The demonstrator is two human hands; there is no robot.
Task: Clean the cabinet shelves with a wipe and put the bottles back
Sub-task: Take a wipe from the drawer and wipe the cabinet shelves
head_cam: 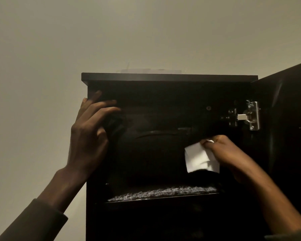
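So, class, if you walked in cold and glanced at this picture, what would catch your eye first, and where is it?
The white wipe stands out most, pinched in the right hand against the dark inside of the open cabinet. Next is the shiny metal hinge at the upper right, where the door swings open. The left hand rests on the cabinet's left edge, fingers spread.

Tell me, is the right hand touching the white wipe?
Touching. The head view shows the right hand pinching the white wipe's top edge between its fingers, inside the cabinet.
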